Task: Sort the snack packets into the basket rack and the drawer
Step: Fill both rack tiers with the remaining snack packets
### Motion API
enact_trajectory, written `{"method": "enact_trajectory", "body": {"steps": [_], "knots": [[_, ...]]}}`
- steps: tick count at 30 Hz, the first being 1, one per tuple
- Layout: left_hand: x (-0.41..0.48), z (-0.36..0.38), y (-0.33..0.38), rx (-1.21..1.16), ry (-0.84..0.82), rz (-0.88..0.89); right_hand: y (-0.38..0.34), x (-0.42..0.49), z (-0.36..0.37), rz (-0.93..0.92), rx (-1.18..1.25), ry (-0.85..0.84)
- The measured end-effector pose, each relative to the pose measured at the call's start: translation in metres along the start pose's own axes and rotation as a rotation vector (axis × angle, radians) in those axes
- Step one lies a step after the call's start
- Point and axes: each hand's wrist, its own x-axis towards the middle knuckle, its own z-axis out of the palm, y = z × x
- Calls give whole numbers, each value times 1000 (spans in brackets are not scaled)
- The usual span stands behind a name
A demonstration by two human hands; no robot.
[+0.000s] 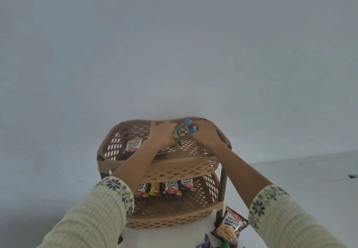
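Packets: several in lower basket (170,205), one peanut pack (133,144) in top basket (160,163). Left hand (161,134) fingers clenched on green packet (176,134), right hand (205,133) on blue packet (189,126), both over top basket. More packets on floor (228,228); drawer unseen, probably untouched.

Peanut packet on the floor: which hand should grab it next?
Probably the right hand: the peanut packet lies below the right sleeve. But both hands hold packets over the top basket; the left hand is farther off.
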Motion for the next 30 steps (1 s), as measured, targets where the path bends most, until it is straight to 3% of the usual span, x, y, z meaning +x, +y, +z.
{"method": "enact_trajectory", "body": {"steps": [8,13,15,20,24,27,30], "knots": [[45,24,9,109,-249,59,0,39,23,54,-308,-319],[52,36,8,230,-361,33,-1,40,28,82,-427,-677],[51,38,7,233,-355,36,0,37,29,64,-468,-739],[44,30,9,147,-345,9,0,28,21,46,-354,-634],[30,14,14,33,-230,1,2,7,5,-45,-276,-544],[10,-4,26,-95,-136,28,7,-12,-11,-90,-214,-372],[-17,-21,49,-233,77,122,12,-34,-24,-158,-108,-124]]}}
